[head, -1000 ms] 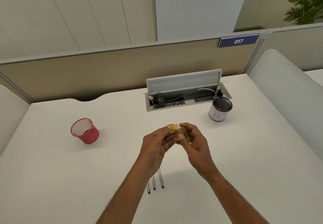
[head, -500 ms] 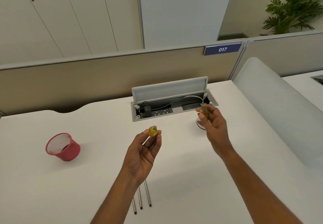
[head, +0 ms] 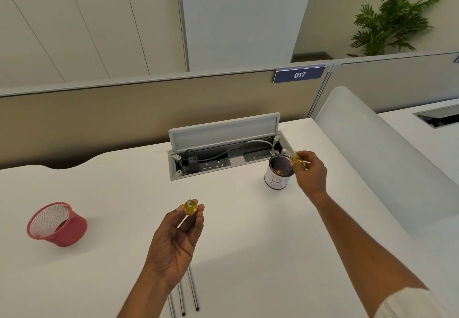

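My left hand is raised palm-up over the middle of the white desk and pinches a small round yellow candy between thumb and fingertips. My right hand reaches to the back right and pinches a crumpled clear-and-yellow wrapper right at the rim of a white mesh cup marked "B". Several scraps lie inside that cup. A red mesh cup stands at the left of the desk.
An open cable box with sockets, a plug and a grey cable is set into the back of the desk. Three thin metal rods lie near the front edge below my left wrist. A beige partition runs behind, a white divider on the right.
My hands came apart: the left stays mid-desk with the unwrapped candy, the right carried the wrapper out to the white cup. The camera turned right and tilted up.
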Motion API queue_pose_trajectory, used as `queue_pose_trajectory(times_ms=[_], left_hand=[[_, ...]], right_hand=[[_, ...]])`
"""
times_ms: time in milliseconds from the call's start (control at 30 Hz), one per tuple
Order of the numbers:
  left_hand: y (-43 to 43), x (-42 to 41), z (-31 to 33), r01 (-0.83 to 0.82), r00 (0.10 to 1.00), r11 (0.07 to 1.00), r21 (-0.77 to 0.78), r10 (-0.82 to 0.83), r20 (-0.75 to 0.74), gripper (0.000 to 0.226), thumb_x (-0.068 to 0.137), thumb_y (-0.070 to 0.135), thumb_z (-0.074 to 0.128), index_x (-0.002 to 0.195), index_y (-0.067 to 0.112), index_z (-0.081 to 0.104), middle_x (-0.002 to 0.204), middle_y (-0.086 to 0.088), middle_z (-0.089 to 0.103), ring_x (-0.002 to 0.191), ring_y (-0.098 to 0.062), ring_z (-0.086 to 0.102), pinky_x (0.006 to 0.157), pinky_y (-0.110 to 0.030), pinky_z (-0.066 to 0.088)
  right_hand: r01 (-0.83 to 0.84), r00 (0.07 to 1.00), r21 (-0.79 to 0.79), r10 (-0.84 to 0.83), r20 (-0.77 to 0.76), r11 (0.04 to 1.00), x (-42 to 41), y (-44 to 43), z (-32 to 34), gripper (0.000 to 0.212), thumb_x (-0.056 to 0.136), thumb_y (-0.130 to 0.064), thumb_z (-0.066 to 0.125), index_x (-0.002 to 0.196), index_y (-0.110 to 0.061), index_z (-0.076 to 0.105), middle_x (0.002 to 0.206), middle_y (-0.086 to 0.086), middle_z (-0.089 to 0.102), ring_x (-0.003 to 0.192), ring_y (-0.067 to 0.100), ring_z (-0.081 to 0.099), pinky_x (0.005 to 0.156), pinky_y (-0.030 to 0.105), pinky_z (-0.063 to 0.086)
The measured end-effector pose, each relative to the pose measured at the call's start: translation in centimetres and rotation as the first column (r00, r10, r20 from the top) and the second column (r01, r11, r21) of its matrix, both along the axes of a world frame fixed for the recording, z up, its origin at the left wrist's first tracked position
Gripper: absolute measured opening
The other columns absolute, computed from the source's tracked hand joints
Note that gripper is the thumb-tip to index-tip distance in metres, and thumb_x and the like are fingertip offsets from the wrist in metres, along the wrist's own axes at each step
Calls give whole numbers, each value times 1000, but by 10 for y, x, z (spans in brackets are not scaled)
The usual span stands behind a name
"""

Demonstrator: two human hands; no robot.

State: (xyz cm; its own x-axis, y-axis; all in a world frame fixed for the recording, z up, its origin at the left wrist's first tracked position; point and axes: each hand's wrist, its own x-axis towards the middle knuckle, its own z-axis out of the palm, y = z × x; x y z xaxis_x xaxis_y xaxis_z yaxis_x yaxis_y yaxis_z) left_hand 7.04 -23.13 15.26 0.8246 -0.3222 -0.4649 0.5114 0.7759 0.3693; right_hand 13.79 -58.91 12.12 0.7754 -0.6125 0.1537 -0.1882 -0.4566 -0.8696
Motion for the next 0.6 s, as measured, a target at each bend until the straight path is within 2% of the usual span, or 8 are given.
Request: queue_pose_trajectory(times_ms=[100, 267, 400, 500, 600], left_hand=[[6, 3, -9, -7, 1000, 1000, 16, 7, -14, 49, 55, 8, 90, 101, -5, 78, 109, -24, 75, 85, -27, 79, 66, -31, 65], [13, 8, -14, -21, 1000, 1000, 10, 21, -18, 79, 37, 8, 105, 109, -5, 74, 112, -23, 75, 88, -28, 79, 68, -32, 65], [14, 10, -14, -34, 999, 999, 7, 35, -25, 83, 36, 8, 104, 111, -5, 71, 112, -23, 74, 88, -28, 79, 67, -32, 65], [16, 12, -17, -32, 999, 1000, 1, 32, -36, 82, 34, 7, 105, 108, -6, 74, 111, -23, 74, 88, -28, 79, 67, -32, 65], [14, 11, -14, -30, 998, 1000, -3, 30, -48, 64, 46, 6, 99, 105, -6, 75, 110, -23, 74, 87, -28, 79, 65, -32, 65]], right_hand=[[14, 998, -81, -19, -68, 997, 3, -5, -8, 31, 91, -4, 71, 122, -4, 69, 122, 16, 68, 113, 32, 63, 89, 23, 43], [-78, 974, -236, 23, -227, 969, 9, -7, -12, 41, 92, 5, 63, 131, -5, 65, 124, 19, 64, 115, 36, 61, 89, 22, 39], [-172, 951, -316, 73, -301, 933, 13, -7, -8, 62, 91, 9, 59, 148, -11, 46, 119, 16, 67, 109, 36, 63, 90, 35, 50], [-311, 914, -466, 125, -387, 828, 17, -9, -8, 72, 88, 12, 55, 153, -14, 36, 115, 17, 64, 107, 38, 57, 88, 45, 50], [-440, 855, -569, 131, -501, 695, 20, -13, -5, 52, 90, 7, 56, 138, -12, 55, 120, 17, 64, 114, 39, 55, 90, 47, 50]])
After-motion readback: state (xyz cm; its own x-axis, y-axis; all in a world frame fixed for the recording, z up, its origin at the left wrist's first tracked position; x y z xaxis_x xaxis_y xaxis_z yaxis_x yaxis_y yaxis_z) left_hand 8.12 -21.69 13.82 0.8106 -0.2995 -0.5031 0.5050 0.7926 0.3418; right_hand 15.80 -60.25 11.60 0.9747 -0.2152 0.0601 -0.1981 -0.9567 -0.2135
